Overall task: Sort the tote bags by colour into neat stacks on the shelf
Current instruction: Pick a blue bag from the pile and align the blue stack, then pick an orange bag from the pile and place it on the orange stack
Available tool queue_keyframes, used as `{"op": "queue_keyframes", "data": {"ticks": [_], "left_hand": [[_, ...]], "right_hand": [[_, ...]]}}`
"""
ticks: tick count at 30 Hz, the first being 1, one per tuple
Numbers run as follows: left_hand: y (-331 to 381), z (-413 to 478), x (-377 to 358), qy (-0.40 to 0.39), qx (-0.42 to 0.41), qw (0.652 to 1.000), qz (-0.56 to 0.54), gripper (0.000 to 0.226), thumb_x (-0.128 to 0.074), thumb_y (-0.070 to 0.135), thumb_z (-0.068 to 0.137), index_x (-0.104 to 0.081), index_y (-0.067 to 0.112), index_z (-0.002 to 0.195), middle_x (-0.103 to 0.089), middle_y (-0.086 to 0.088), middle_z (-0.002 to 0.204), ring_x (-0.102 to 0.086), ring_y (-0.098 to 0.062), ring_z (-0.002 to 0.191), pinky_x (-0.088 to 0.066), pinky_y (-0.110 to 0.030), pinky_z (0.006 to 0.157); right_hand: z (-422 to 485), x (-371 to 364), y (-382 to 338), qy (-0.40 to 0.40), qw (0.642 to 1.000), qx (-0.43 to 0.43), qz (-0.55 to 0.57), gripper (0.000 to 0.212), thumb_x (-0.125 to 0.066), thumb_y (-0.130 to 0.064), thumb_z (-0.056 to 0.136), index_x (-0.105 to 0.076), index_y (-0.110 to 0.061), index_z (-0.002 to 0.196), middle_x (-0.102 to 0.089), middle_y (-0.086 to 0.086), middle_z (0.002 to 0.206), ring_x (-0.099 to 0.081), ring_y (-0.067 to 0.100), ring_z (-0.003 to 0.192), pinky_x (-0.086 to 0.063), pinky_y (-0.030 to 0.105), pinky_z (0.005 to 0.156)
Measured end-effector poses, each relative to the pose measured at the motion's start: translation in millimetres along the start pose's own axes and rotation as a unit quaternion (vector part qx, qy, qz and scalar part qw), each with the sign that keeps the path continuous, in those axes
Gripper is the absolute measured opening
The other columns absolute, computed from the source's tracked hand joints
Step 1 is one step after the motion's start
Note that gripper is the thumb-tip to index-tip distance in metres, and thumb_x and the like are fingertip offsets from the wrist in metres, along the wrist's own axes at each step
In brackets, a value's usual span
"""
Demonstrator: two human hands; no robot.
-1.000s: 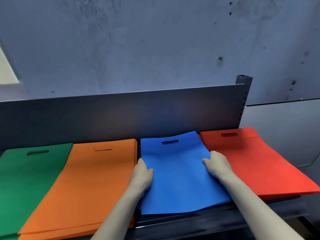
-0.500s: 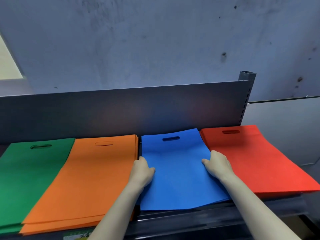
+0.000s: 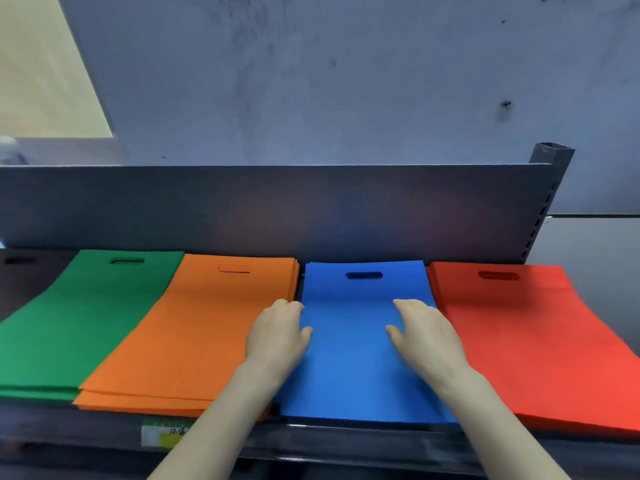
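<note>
Four stacks of flat tote bags lie side by side on the dark shelf: green, orange, blue and red. At the far left a black bag is partly in view. My left hand rests on the left edge of the blue stack, fingers bent over the gap beside the orange stack. My right hand lies flat on top of the blue stack near its right side, fingers stretched toward the handle cut-out.
A dark back panel rises behind the stacks, with a slotted upright post at its right end. A green and white label sits on the shelf's front edge. A grey wall stands behind.
The view has tilted and shifted left. My right hand has moved from the blue stack's right edge onto its top surface. The left hand stays at the left edge.
</note>
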State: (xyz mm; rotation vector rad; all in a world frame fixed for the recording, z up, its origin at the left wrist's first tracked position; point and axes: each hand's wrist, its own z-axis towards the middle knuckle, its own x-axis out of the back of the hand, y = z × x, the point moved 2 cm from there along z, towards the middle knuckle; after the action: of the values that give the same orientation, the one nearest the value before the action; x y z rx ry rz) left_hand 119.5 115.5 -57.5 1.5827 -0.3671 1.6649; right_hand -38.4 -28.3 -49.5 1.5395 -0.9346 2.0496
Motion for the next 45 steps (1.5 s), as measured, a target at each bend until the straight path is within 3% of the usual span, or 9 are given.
{"op": "queue_keyframes", "data": {"ticks": [10,16,20,24,27,29,35,40,45], "left_hand": [[-89,-23,40,0.018,0.051,0.994,0.09,0.04,-0.057,0.037,0.09,-0.056,0.024,0.128,-0.058,0.0,0.125,-0.055,-0.023,0.116,-0.047,-0.035,0.093],[-160,-9,66,0.018,0.051,0.993,0.103,0.04,-0.058,0.036,0.09,-0.056,0.025,0.128,-0.057,0.001,0.127,-0.054,-0.021,0.118,-0.045,-0.033,0.094],[-203,12,76,-0.003,0.035,0.995,0.097,0.04,-0.057,0.036,0.09,-0.056,0.024,0.128,-0.058,0.0,0.125,-0.055,-0.022,0.116,-0.048,-0.034,0.092],[-234,36,79,-0.033,0.011,0.993,0.11,0.034,-0.056,0.034,0.089,-0.061,0.017,0.118,-0.06,-0.004,0.118,-0.058,-0.026,0.11,-0.05,-0.038,0.089],[-245,47,76,-0.081,-0.013,0.988,0.134,0.026,-0.055,0.035,0.089,-0.061,0.013,0.101,-0.06,-0.005,0.109,-0.058,-0.026,0.1,-0.051,-0.036,0.079],[-249,49,71,-0.108,-0.044,0.979,0.168,0.026,-0.053,0.037,0.091,-0.061,0.012,0.096,-0.059,-0.006,0.107,-0.057,-0.027,0.099,-0.048,-0.034,0.075],[-249,50,63,-0.114,-0.097,0.963,0.225,0.034,-0.047,0.036,0.098,-0.062,0.011,0.116,-0.057,-0.007,0.118,-0.053,-0.027,0.11,-0.038,-0.033,0.071],[-253,49,59,-0.1,-0.111,0.963,0.225,0.032,-0.044,0.031,0.099,-0.063,0.012,0.117,-0.058,-0.007,0.119,-0.052,-0.027,0.111,-0.034,-0.031,0.07],[-255,50,61,-0.099,-0.113,0.966,0.212,0.036,-0.045,0.037,0.099,-0.062,0.012,0.117,-0.058,-0.007,0.119,-0.052,-0.027,0.111,-0.034,-0.031,0.07]], "right_hand": [[-2,-25,-56,-0.047,0.996,0.075,0.014,0.034,-0.049,-0.024,0.092,-0.053,-0.008,0.122,-0.059,0.005,0.122,-0.053,0.026,0.114,-0.05,0.041,0.089],[1,-40,-121,-0.037,0.997,0.063,0.039,0.033,-0.049,-0.026,0.094,-0.053,-0.011,0.123,-0.058,0.002,0.124,-0.053,0.025,0.115,-0.05,0.04,0.089],[2,-56,-167,-0.037,0.996,0.047,0.07,0.027,-0.05,-0.024,0.091,-0.058,-0.013,0.114,-0.061,0.002,0.113,-0.057,0.026,0.107,-0.051,0.04,0.085],[8,-74,-193,-0.049,0.996,-0.018,0.073,0.028,-0.05,-0.022,0.09,-0.057,-0.008,0.114,-0.06,0.009,0.114,-0.057,0.028,0.106,-0.05,0.04,0.086],[13,-87,-203,-0.061,0.994,-0.079,0.052,0.01,-0.047,-0.018,0.088,-0.045,-0.014,0.08,-0.054,0.004,0.087,-0.054,0.025,0.079,-0.047,0.036,0.062],[16,-95,-208,-0.064,0.99,-0.118,0.04,0.011,-0.046,-0.017,0.088,-0.041,-0.013,0.08,-0.049,0.004,0.087,-0.05,0.025,0.077,-0.037,0.032,0.053],[36,-102,-218,-0.057,0.968,-0.241,0.046,0.014,-0.046,-0.023,0.091,-0.039,-0.011,0.091,-0.044,0.007,0.093,-0.049,0.033,0.101,-0.039,0.035,0.071],[55,-98,-218,-0.076,0.948,-0.298,0.088,0.023,-0.043,-0.019,0.09,-0.039,-0.012,0.068,-0.05,0.006,0.082,-0.05,0.027,0.079,-0.036,0.028,0.057],[58,-82,-213,-0.083,0.889,-0.352,0.282,0.018,-0.055,-0.024,0.088,-0.048,-0.009,0.083,-0.054,0.008,0.081,-0.052,0.024,0.075,-0.041,0.031,0.069]]}}
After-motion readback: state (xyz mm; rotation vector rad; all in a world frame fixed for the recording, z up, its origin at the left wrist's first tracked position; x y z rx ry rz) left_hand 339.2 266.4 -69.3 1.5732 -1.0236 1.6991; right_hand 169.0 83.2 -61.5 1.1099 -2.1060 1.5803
